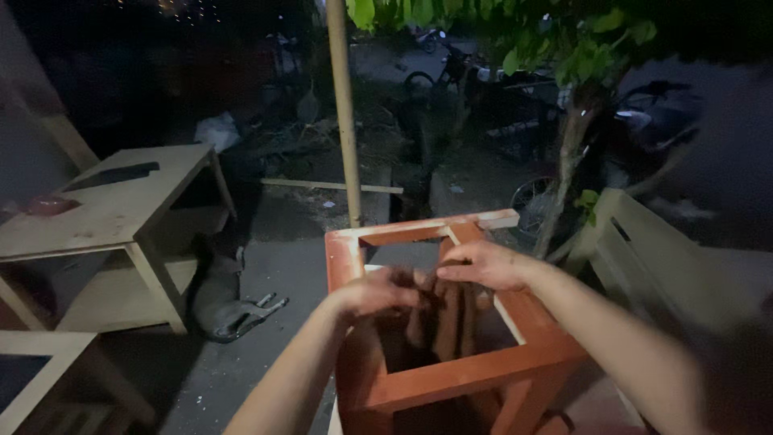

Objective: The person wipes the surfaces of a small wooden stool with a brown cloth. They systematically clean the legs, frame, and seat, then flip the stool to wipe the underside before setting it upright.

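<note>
Both hands over red frame [451, 379], upright; right hand [483, 264] flat on far rail, fingers extended; left hand [374, 294] blurred, grip unclear.

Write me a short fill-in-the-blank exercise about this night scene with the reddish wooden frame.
1. Both hands, the left hand and the right hand, are over the open top of a reddish wooden ____.
2. A ____ lies on the ground beside the unpainted table.
3. Behind the frame stands an upright ____.

Missing words: frame; dog; pole
</note>
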